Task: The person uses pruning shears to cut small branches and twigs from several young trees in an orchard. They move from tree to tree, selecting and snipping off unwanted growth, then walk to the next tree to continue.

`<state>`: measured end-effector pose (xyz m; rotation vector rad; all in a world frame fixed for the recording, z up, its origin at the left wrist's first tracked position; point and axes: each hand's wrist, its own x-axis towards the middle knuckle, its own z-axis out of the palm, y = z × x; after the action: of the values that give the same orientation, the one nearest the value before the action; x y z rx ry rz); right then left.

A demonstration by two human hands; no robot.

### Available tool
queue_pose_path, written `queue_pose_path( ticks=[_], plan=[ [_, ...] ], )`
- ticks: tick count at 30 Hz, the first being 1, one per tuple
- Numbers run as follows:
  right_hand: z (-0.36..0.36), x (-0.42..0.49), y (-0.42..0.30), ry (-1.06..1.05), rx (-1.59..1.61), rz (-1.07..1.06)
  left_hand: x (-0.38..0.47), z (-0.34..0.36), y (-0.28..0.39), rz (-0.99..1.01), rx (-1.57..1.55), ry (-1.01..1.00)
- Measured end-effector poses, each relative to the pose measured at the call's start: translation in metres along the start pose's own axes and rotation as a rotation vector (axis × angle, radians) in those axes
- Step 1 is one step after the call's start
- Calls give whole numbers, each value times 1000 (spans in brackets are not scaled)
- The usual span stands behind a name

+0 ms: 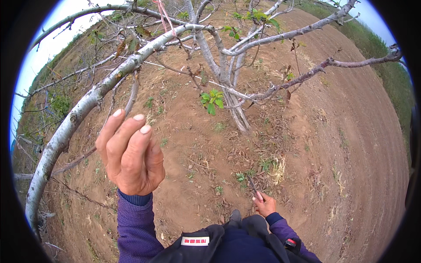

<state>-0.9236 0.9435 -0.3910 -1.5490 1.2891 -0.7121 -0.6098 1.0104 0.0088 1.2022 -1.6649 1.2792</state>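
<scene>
My left hand (133,156) is raised at the left of the view, its fingers loosely bent and parted at the tips. No object shows in it, though the palm is hidden. Behind its fingertips runs a grey side branch (134,90); contact between them cannot be told. A thick pale tree limb (93,95) arches past on the left. Low at the right, my right hand (265,206) grips a slim hand tool (252,184) with a dark blade and a pinkish handle part, pointing up and left. The exact kind of tool is unclear.
A tree trunk (239,115) rises from brown soil ahead. Bare branches (297,77) reach across to the right. Pink twine (163,16) hangs on the upper limb, and a white cord (210,80) crosses behind the twigs. Tilled ground (358,157) slopes at the right.
</scene>
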Motion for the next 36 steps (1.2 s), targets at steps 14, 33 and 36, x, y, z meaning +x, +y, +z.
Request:
queue_pose_path(
  ticks=[14,33,36],
  plan=[
    [64,116,-100,-737,24,-127,84,-39,-17,-95,885,-469],
    [43,184,-53,-1134,-114,32,64,-18,-11,-403,995,-428],
    [45,181,-54,-1167,-95,59,64,-18,-11,-400,994,-429]
  ],
)
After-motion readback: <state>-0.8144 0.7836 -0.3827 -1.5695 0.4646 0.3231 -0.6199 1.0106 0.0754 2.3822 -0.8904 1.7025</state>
